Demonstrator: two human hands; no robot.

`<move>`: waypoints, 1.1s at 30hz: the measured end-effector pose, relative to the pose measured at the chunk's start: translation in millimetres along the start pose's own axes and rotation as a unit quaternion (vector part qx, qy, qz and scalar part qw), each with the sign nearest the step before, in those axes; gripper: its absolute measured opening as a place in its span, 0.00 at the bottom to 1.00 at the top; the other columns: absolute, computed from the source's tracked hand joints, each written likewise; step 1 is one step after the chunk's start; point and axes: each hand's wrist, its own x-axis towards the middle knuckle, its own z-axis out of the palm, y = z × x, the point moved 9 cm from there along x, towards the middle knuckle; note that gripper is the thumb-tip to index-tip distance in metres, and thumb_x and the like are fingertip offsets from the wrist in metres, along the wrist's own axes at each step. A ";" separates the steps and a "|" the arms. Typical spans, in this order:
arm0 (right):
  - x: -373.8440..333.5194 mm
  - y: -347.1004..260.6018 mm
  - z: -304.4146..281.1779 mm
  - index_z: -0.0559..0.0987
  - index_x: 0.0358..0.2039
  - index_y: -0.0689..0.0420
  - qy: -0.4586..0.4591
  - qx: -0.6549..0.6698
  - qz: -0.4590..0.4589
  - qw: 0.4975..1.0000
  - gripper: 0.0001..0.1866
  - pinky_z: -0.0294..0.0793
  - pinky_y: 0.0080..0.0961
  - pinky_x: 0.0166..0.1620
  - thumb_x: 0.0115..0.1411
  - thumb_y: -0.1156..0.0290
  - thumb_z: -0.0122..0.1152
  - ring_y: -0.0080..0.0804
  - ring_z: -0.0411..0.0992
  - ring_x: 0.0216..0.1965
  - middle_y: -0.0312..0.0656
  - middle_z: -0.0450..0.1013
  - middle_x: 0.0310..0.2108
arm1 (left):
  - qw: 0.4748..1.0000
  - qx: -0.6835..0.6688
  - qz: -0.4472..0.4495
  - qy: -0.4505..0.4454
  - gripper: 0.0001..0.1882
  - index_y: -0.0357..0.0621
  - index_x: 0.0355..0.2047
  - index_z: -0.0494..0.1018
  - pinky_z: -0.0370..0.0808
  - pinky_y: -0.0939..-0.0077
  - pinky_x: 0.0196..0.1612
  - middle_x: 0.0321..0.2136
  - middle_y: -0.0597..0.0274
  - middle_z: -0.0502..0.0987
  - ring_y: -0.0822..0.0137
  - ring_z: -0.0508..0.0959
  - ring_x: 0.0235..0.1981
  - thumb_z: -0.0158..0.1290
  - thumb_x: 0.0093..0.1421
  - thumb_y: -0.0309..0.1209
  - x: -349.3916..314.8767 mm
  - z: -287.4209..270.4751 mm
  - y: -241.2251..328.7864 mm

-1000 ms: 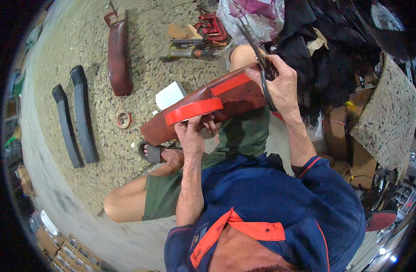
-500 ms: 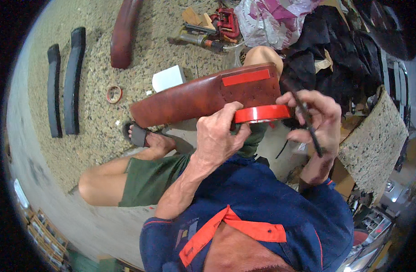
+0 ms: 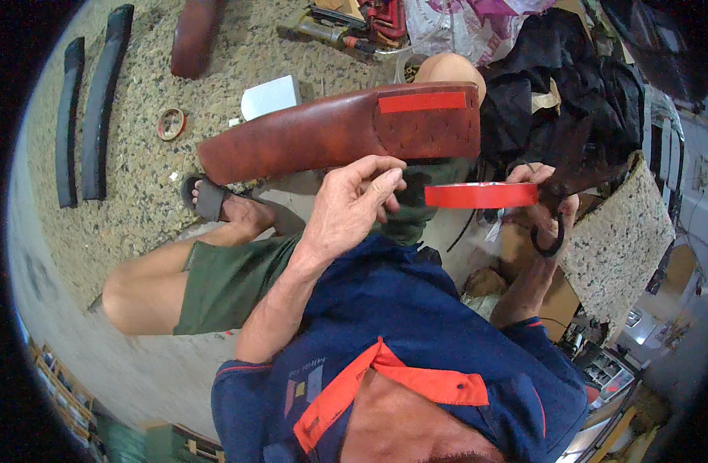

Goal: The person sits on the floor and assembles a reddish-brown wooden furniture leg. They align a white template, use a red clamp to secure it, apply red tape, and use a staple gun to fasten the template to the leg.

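Note:
My right hand [image 3: 530, 173] grips a roll of red tape [image 3: 477, 197] by its right side, edge toward me. A dark tool with a loop [image 3: 550, 238], like a scissors handle, hangs at the same hand; the rest of it is hard to make out. Left of the roll, apart from it, my left hand [image 3: 346, 204] is closed in a pinch; whatever its fingertips hold is too small to name. Across my legs lies a long padded piece in red-brown leather [image 3: 292, 139]. A red tape strip [image 3: 422, 102] is stuck near its right end.
On the speckled foam mat [image 3: 145, 170] lie two dark curved bars [image 3: 107, 108], another red-brown padded piece [image 3: 193, 38], a small tape ring [image 3: 171, 124] and a white block [image 3: 271, 98]. A power tool [image 3: 323, 32] lies behind. Black cloth [image 3: 570, 85] is heaped at right.
My left hand has let go of the tape roll and drawn left. My right hand has taken the roll and moved it right, and the dark tool has turned in that hand. The view has shifted.

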 end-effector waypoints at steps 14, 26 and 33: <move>-6.7 8.9 8.9 0.76 0.48 0.61 -0.039 0.106 0.018 0.993 0.19 0.75 0.46 0.58 0.72 0.56 0.59 0.50 0.75 0.51 0.61 0.74 0.47 | 0.974 -0.190 -0.089 -0.083 0.09 0.38 0.43 0.80 0.79 0.80 0.30 0.31 0.64 0.83 0.76 0.81 0.30 0.65 0.66 0.27 -0.7 31.4 -28.4; -17.1 32.1 13.2 0.78 0.45 0.61 -0.015 0.149 0.093 0.984 0.20 0.77 0.50 0.58 0.64 0.57 0.69 0.51 0.77 0.51 0.56 0.75 0.42 | 0.993 -0.099 -0.059 -0.012 0.04 0.40 0.35 0.80 0.75 0.81 0.29 0.26 0.67 0.80 0.77 0.78 0.26 0.65 0.65 0.26 -4.7 16.7 -28.2; -11.2 20.6 -14.0 0.79 0.44 0.63 -0.030 -0.019 0.044 0.998 0.25 0.79 0.42 0.49 0.51 0.65 0.81 0.46 0.77 0.47 0.51 0.75 0.42 | 0.997 -0.050 0.018 0.060 0.05 0.40 0.34 0.79 0.74 0.81 0.28 0.23 0.67 0.79 0.78 0.77 0.23 0.65 0.65 0.26 -1.2 -10.2 -6.0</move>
